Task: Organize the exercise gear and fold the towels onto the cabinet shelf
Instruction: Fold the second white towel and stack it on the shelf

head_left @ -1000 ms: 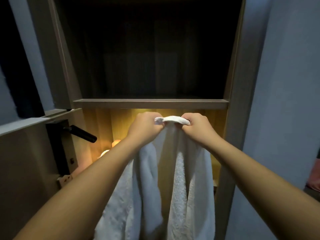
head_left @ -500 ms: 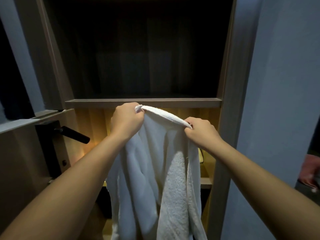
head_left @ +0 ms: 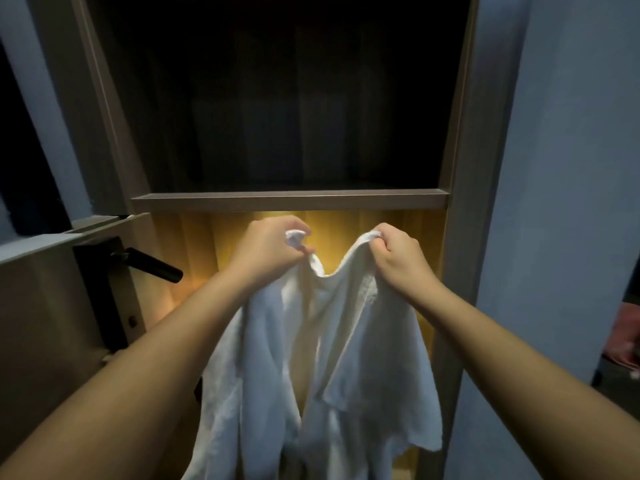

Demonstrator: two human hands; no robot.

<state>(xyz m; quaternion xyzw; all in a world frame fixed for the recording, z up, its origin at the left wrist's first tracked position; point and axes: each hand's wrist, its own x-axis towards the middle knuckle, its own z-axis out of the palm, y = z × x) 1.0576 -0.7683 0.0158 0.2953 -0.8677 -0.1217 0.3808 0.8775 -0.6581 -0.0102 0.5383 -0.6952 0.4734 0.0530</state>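
Observation:
A white towel [head_left: 322, 358] hangs in loose folds in front of the cabinet, held up by its top edge. My left hand [head_left: 268, 249] grips one bunched corner and my right hand [head_left: 398, 256] grips the other, with the edge sagging between them. Both hands sit just below the front edge of the cabinet shelf [head_left: 291, 200]. The compartment above that shelf is dark and looks bare. The towel's lower end runs out of view at the bottom.
The compartment under the shelf glows with warm yellow light [head_left: 221, 233]. An open door with a black lever handle [head_left: 152, 263] stands at the left. A blue-grey wall [head_left: 561, 202] borders the cabinet on the right.
My left hand has dropped from shelf height to level with the right. The top edge, taut before, now sags between my hands, and the towel hangs more spread out.

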